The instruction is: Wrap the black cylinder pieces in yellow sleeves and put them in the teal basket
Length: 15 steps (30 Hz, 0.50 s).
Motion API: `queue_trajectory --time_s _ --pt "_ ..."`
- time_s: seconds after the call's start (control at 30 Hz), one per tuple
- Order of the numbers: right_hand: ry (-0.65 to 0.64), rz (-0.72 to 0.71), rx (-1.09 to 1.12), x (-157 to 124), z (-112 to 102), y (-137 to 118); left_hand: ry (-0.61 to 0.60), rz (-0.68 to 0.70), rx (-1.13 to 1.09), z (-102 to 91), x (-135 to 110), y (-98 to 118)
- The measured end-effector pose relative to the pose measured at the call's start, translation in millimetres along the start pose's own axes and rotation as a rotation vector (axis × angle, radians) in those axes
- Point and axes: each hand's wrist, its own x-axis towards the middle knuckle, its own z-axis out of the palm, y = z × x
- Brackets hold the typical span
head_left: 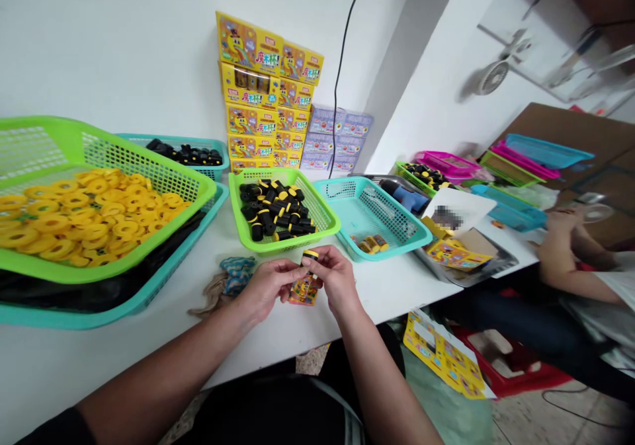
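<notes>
At the counter (391,293), I log left hand (270,287) and right hand (337,281) together, pinching a black-yellow cylinder (310,256) over a printed card (303,291).

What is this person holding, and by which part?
A small black-and-yellow cylinder, pinched near its lower end between the left hand and right hand; a small printed card sits just below.

The left hand (270,287) and right hand (336,281) pinch a small black and yellow tube (310,257) with their fingers, just above a little colored card (303,292). A green basket (284,246) full of black and yellow tubes (275,210) sits just past the hands.
</notes>
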Motion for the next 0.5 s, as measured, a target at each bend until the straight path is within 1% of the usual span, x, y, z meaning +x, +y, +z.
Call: queue_trajectory --time_s 0.13,0.27,0.4,0.5 --pt "0.052 -0.010 0.048 -0.9 5.3 2.3 0.009 -0.014 -0.093 1.8 -1.3 2.7" --pt "0.070 -0.053 0.022 -2.2 5.9 1.8 -0.055 -0.056 -0.181 2.6 -1.5 3.4" --pt "0.051 -0.064 0.003 -2.7 3.2 -0.3 -0.046 -0.043 -0.187 2.4 -0.1 2.7" --pt "0.085 -0.034 0.012 -1.6 2.2 -2.1 -0.062 -0.020 -0.164 2.3 0.7 3.6"
